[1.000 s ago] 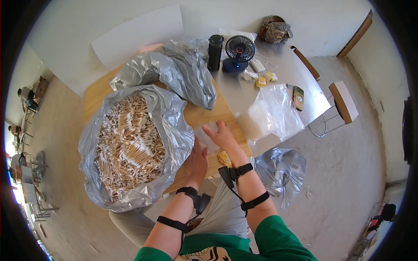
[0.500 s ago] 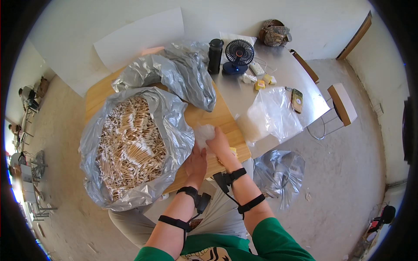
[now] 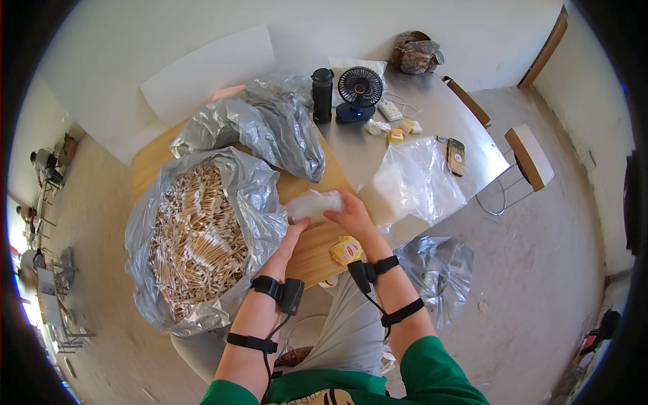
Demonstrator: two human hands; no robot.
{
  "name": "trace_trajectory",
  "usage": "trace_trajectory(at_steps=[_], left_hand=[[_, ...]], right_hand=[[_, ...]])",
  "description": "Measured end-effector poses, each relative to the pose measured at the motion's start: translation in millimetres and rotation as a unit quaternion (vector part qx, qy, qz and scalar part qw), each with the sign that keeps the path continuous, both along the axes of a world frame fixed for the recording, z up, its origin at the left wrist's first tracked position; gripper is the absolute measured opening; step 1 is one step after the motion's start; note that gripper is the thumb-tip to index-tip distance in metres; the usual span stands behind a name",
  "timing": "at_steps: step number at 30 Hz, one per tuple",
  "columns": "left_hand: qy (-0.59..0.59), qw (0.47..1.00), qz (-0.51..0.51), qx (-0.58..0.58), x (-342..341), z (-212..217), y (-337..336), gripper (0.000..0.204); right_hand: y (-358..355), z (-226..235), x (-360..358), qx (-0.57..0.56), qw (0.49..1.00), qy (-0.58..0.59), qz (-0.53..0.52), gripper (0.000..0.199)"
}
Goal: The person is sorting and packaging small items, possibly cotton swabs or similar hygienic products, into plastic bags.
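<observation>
A bundle of thin translucent plastic bags (image 3: 312, 204) is between my hands, just over the wooden tabletop. My right hand (image 3: 352, 214) grips its right end, thumb on the near side. At its near left edge, my left hand (image 3: 294, 233) holds it with the thumb showing; the other fingers are partly hidden. Left of my hands sits a large silver plastic sack (image 3: 145, 251), open at the top and filled with wooden-stick cotton swabs (image 3: 197, 236). A small yellow packet (image 3: 346, 250) lies on the wood near my right wrist.
Another crumpled silver sack (image 3: 270, 128) lies behind the full one. On the metal table (image 3: 432, 101) are a black bottle (image 3: 322, 96), a small fan (image 3: 360, 91), a phone (image 3: 456, 157) and clear plastic bags (image 3: 412, 182). A stool (image 3: 528, 156) stands at right.
Both hands have shifted, and the bundle now lies stretched sideways between them. My right hand has moved slightly right, uncovering the yellow packet. The head view has shifted a little.
</observation>
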State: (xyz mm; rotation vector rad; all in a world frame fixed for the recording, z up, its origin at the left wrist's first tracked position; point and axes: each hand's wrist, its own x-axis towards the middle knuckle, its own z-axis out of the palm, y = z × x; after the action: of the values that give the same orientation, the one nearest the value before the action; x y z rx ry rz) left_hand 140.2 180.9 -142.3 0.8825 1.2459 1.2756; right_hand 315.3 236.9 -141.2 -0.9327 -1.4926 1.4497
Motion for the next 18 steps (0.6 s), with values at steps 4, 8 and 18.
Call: trace_trajectory(at_steps=[4,8,18], left_hand=[[0.153,0.988,-0.006,-0.012,1.7,-14.6,10.3,0.062],[0.140,0.988,0.022,0.068,17.0,-20.2,5.1,0.067],[0.151,0.987,-0.022,0.044,-4.6,-58.4,6.0,0.067]], right_hand=[[1.5,-5.8,3.2,0.083,0.987,-0.138,-0.027,0.054],[-0.5,-24.9,11.2,0.111,0.976,-0.171,-0.076,0.063],[0.4,-31.1,1.9,0.025,0.983,-0.173,-0.060,0.062]])
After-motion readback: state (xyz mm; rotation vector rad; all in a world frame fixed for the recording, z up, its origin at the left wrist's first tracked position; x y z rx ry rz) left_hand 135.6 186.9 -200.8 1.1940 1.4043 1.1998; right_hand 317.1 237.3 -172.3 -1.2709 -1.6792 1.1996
